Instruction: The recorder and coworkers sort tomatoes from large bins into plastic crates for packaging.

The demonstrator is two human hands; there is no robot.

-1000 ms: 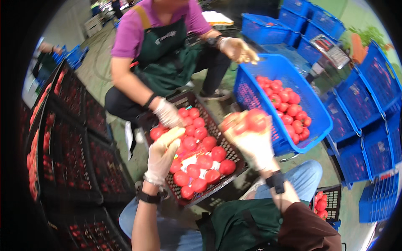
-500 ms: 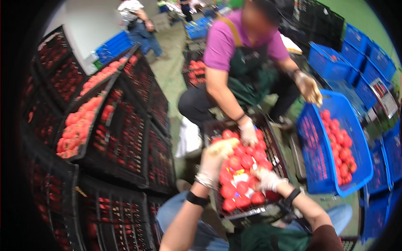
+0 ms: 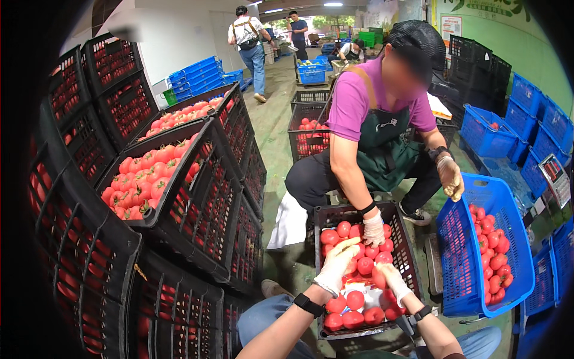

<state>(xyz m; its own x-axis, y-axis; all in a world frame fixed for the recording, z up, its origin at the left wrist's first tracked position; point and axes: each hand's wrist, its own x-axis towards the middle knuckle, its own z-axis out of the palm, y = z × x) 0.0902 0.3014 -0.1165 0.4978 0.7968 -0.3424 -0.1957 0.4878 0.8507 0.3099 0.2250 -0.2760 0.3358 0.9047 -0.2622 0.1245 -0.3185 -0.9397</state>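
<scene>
In front of me a black crate [image 3: 412,263] holds red tomatoes [image 3: 354,300] in its far and near parts, with printed paper [image 3: 372,296] showing between them. My left hand [image 3: 336,269], in a pale glove, hovers over the crate's left half. Its fingers stretch out above the tomatoes, and its palm side is partly hidden. Near the crate's right side my gloved right hand [image 3: 395,282] grips a tomato [image 3: 378,277] at its fingertips. A co-worker crouching opposite reaches one gloved hand [image 3: 373,231] onto the far tomatoes. Their other gloved hand [image 3: 450,177] hangs by the blue basket.
A tilted blue basket [image 3: 460,287] with tomatoes stands right of the crate. Stacked black crates [image 3: 197,221] full of tomatoes rise close on my left. More blue crates [image 3: 521,119] line the right side. Farther back, a person [image 3: 251,45] walks in the aisle.
My view has tilted upward and steadied, so the crate sits lower in the picture. A tomato now shows at my right fingertips. The co-worker's hands stay about where they were.
</scene>
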